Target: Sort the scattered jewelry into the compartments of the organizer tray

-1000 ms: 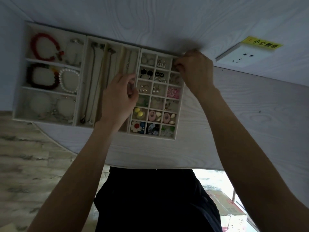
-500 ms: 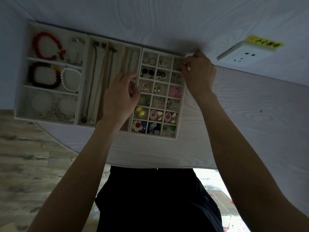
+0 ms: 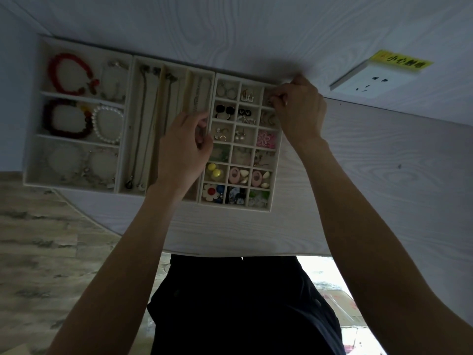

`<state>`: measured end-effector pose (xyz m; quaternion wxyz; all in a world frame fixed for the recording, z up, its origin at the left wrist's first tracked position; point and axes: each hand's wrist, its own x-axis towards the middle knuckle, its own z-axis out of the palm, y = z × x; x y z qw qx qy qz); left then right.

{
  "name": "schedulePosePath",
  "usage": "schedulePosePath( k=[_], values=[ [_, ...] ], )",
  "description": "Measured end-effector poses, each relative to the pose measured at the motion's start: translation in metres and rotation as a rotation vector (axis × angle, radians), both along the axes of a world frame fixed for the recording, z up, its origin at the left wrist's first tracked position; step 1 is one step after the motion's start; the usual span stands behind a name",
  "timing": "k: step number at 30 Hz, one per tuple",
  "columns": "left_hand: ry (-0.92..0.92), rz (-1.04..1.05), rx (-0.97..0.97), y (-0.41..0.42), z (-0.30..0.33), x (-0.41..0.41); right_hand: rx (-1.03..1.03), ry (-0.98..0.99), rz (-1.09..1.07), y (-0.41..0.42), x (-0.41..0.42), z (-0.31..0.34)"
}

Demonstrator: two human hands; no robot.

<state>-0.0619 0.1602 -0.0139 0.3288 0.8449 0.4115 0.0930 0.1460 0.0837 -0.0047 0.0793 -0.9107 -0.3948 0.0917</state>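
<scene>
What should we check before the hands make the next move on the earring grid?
1. Right hand over the grid tray's far right cell: ok.
2. Item pinched in right fingers: cannot tell, too small.
3. Left hand holding a piece: cannot tell, fingers curled at the grid's left edge.
4. Target cell free: cannot tell, hand covers it.
5. Trays side by side on table: ok.
6. Pink flower stays in its cell: ok.

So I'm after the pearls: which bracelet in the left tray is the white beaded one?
The white pearl bracelet lies in the middle compartment, right of the dark red bracelet. The red bracelet is in the compartment above.
</scene>
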Motion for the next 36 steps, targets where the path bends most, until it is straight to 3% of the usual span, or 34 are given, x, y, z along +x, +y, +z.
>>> schedulePosePath(
  k=[12,17,20,31,34,36],
  values=[
    [-0.031,-0.012,-0.034,0.004,-0.003,0.000,0.172,0.111,-0.083,-0.006,-0.004,0.000],
    [-0.047,-0.013,-0.006,0.003,-0.005,0.000,0.294,0.169,-0.288,-0.015,-0.010,0.002],
    [-0.043,-0.012,0.022,0.001,-0.006,0.000,0.316,0.321,-0.371,-0.025,-0.020,0.002],
    [0.003,-0.012,0.029,-0.001,0.005,0.002,0.398,0.554,-0.286,-0.039,-0.039,0.015],
    [-0.058,0.077,0.023,-0.006,0.020,0.001,0.478,0.512,-0.274,-0.050,-0.048,0.023],
    [-0.198,0.173,-0.002,-0.012,0.029,0.001,0.600,0.472,-0.292,-0.059,-0.055,0.035]
  ],
)
